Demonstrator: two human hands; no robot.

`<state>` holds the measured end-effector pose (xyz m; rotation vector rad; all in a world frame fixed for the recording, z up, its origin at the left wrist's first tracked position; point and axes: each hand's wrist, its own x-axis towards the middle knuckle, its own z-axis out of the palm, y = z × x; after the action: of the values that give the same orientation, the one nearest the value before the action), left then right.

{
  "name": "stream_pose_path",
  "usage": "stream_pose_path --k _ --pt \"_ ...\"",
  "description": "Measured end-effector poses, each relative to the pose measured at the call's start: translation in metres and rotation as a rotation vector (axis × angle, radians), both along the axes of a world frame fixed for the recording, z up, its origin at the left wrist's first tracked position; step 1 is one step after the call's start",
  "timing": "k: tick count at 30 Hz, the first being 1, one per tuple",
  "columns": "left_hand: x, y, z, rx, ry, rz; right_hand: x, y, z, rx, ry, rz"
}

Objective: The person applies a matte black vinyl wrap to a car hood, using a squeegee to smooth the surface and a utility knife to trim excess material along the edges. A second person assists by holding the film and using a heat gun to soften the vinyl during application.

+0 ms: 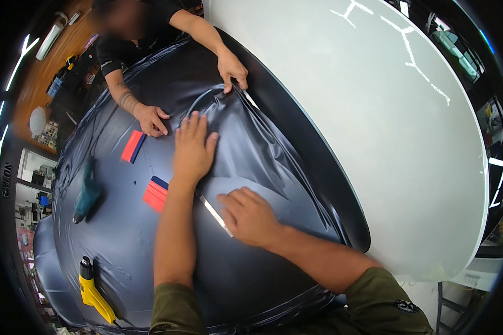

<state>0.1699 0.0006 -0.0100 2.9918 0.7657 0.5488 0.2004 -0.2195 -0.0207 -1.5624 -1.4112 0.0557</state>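
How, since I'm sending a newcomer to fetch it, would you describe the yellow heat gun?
Find the large dark film-covered panel in mid-picture. Near its lower left edge lies the yellow heat gun, black nozzle pointing up the picture. Its yellow body sets it apart from the teal tool farther up and the two red scrapers.

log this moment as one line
left hand: palm down on dark film; right hand: beside slim silver tool; co-worker's hand: at dark film; nearby: red squeegees, yellow heat gun
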Motion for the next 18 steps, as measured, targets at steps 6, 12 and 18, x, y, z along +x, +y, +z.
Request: stream_pose_path --k 6,12,18 --pt "0.004 -0.011 -0.009 -0.029 0.11 0.003 0.06 0.002 0.018 -0.028 -0.272 -0.468" --pt "0.011 -0.016 -0.008 -0.033 0.024 -0.052 0.104 0.018 0.005 -0.366 -0.402 -0.606" --pt "0.022 -0.037 -0.003 -0.126 0.118 -0.192 0.13 0.051 0.026 -0.693 -0.526 -0.484"
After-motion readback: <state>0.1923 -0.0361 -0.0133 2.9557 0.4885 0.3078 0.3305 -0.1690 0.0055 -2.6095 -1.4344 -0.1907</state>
